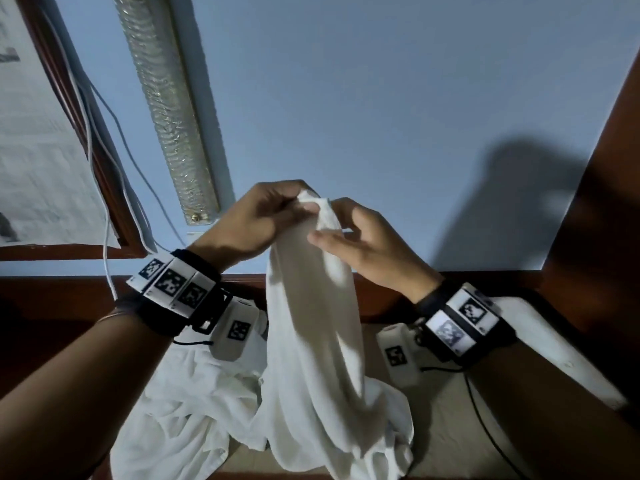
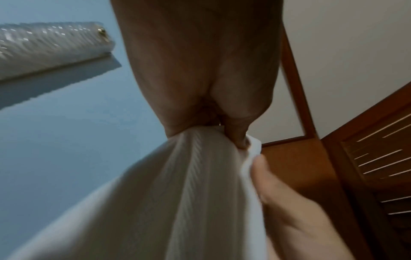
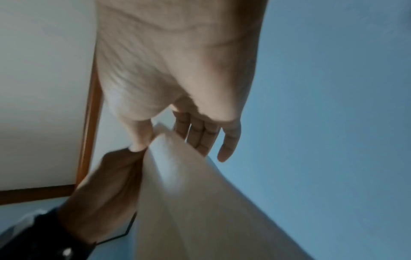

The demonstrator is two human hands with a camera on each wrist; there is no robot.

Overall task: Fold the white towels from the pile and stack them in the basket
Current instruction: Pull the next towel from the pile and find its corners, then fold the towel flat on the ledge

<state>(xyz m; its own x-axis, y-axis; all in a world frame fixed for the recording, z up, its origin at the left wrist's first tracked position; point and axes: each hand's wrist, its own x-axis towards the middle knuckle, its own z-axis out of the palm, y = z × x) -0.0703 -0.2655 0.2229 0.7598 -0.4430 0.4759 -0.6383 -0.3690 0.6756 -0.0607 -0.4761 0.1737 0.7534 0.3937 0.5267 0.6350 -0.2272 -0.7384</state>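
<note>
**Q:** Where was the towel at that moment?

**A:** The white towel [image 1: 311, 306] hung upright in front of me, gathered into a long drape. Its top end was raised against the blue wall [image 1: 398, 98]; its lower end trailed onto the pile of white towels [image 1: 194, 410] lying on the worktop [image 1: 450, 427].

**Q:** State of your left hand?

**A:** My left hand [image 1: 256, 220] was clamped on the top end of the towel. The left wrist view showed my thumb and fingers pinched together with the cloth bunched between them.

**Q:** And the right?

**A:** My right hand [image 1: 367, 244] sat just beside the left, slightly lower on the same towel. The right wrist view showed my thumb on one side of the fabric edge and my fingers [image 3: 200, 133] on the other, nearly straight, so the grip was a light pinch.

**Q:** What surrounded the work area?

**A:** A ribbed silver duct [image 1: 166, 109] ran up the wall to my left, with white cables [image 1: 104, 168] beside a wood-framed panel [image 1: 34, 133]. A dark wooden door [image 2: 367, 158] stood on my right. Both wrists carried marker-tagged bands [image 1: 173, 285].
</note>
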